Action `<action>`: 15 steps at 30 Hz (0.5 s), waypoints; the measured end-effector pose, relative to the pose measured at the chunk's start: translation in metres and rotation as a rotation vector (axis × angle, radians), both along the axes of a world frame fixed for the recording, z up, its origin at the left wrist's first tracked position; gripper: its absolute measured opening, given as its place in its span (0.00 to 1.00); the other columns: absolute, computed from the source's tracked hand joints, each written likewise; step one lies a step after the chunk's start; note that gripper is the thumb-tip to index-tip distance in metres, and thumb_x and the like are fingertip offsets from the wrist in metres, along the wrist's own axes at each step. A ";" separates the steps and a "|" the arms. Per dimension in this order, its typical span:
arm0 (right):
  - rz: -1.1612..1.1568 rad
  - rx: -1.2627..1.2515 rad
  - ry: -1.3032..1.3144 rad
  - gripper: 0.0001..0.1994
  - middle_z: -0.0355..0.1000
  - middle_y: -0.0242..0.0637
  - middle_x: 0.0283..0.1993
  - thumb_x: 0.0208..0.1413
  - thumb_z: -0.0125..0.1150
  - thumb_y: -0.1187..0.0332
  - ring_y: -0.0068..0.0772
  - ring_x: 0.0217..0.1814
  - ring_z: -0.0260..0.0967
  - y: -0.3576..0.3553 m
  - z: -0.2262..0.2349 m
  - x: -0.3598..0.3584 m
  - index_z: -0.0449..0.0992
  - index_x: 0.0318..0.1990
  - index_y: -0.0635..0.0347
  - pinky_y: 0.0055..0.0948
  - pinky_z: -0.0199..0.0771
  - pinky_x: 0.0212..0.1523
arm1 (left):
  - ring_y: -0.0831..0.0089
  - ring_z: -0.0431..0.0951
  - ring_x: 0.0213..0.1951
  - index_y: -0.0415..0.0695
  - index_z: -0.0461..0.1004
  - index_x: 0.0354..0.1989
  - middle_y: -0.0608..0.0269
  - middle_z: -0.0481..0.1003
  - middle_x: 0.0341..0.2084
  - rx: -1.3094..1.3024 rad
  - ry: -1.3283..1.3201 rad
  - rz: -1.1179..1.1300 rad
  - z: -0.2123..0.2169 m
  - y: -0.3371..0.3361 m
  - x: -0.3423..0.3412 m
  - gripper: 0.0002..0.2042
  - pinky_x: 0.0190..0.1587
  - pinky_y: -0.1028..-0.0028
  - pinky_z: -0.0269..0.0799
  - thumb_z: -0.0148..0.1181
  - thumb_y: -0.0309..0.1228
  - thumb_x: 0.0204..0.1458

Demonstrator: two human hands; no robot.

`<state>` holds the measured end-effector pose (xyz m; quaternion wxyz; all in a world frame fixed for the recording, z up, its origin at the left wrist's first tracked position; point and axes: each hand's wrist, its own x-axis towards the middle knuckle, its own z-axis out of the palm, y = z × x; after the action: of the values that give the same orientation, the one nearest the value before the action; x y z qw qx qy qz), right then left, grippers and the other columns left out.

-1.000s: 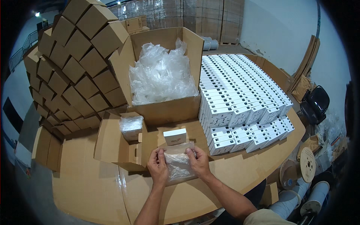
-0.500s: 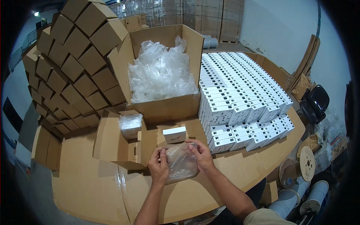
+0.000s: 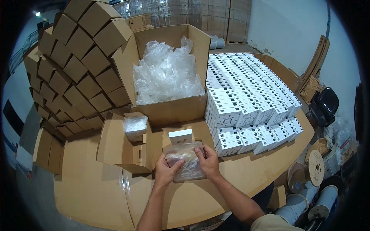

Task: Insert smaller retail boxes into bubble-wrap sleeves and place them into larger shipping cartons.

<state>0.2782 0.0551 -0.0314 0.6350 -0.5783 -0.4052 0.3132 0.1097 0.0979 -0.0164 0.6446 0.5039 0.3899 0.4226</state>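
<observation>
While both hands pinch it over the cardboard table, the clear plastic bag looks light, limp and slippery; left hand and right hand curl closed on its upper edge, the best grip, just below a small white box.

A cardboard-covered table carries the lot. On it — a big open carton, a small open box, stacked white boxes.

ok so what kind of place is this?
Most likely a warehouse packing station: folded brown cartons stacked at left, rows of small white boxes at right, and a big open carton of clear plastic bags. Both hands hold one bag.
</observation>
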 end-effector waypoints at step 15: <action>0.024 0.300 -1.034 0.11 0.73 0.33 0.48 0.50 0.67 0.73 0.42 0.54 0.67 0.004 0.093 0.013 0.81 0.43 0.54 0.42 0.65 0.53 | 0.76 0.81 0.40 0.40 0.71 0.48 0.60 0.81 0.37 0.033 -0.073 -0.019 0.001 0.003 -0.001 0.18 0.42 0.76 0.78 0.71 0.22 0.51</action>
<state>0.2917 0.0590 0.0616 0.4249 -0.5553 -0.7119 -0.0666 0.1085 0.1006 -0.0152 0.6540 0.5024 0.3541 0.4410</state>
